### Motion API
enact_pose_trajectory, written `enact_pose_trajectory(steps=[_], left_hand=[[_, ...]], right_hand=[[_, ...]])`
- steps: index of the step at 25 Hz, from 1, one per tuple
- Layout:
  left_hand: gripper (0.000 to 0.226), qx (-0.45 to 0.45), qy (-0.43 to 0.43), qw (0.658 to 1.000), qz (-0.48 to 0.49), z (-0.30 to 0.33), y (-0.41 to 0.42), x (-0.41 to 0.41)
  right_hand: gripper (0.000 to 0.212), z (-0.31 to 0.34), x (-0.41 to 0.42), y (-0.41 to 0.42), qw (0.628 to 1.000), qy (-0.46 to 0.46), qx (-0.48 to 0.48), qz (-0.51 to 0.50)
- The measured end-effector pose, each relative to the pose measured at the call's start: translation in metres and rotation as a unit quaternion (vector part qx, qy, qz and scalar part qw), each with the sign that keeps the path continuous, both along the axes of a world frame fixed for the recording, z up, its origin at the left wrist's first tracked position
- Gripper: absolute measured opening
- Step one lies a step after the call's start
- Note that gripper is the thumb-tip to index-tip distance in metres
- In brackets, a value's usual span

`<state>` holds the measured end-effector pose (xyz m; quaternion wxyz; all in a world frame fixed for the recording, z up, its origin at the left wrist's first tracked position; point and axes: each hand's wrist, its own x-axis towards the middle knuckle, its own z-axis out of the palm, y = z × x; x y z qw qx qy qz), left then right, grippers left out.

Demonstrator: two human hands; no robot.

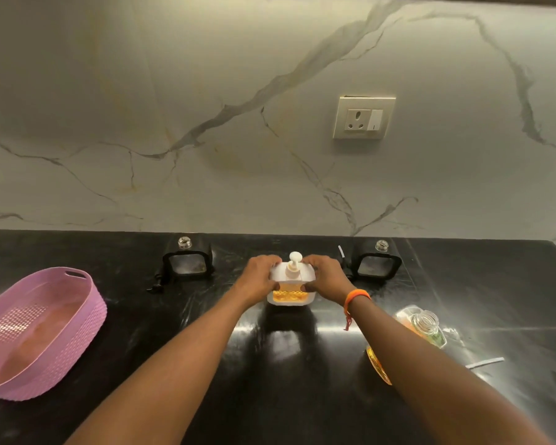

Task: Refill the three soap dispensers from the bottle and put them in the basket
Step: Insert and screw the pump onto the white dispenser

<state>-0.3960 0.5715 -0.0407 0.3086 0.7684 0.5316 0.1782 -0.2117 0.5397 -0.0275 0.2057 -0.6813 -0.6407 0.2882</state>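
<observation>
A white soap dispenser (pixel 291 292) with orange liquid and a white pump on top stands on the black counter at the centre. My left hand (pixel 260 280) grips its left side and my right hand (pixel 326 279) grips its right side. Two black dispensers with open clear necks and no pumps stand by the wall, one to the left (pixel 188 264) and one to the right (pixel 375 264). The clear refill bottle (pixel 426 326) with orange liquid lies on the counter at the right, partly behind my right forearm. A pink basket (pixel 34 332) sits at the far left.
A black pump head (pixel 157 282) lies beside the left black dispenser, another pump with a white tube (pixel 343 258) beside the right one. A white strip (pixel 485 362) lies at the right. The marble wall holds a socket (pixel 363 117).
</observation>
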Motion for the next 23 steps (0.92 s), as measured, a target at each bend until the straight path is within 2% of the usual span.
enact_pose_trajectory(steps=[11, 16, 20, 23], left_hand=[[0.032, 0.007, 0.006, 1.0, 0.004, -0.009, 0.056, 0.011], [0.048, 0.0, 0.008, 1.0, 0.02, -0.014, 0.057, 0.012], [0.052, -0.017, 0.005, 1.0, 0.024, -0.01, 0.055, 0.013], [0.069, -0.033, 0.027, 0.999, 0.022, -0.005, 0.049, 0.015]], right_hand=[[0.049, -0.016, 0.003, 0.064, 1.0, -0.008, 0.01, -0.01], [0.048, -0.023, 0.001, 0.065, 1.0, -0.006, 0.005, -0.017], [0.067, -0.022, 0.0, 0.064, 1.0, -0.024, -0.011, -0.014], [0.085, -0.008, 0.009, 0.062, 0.998, -0.068, -0.009, -0.009]])
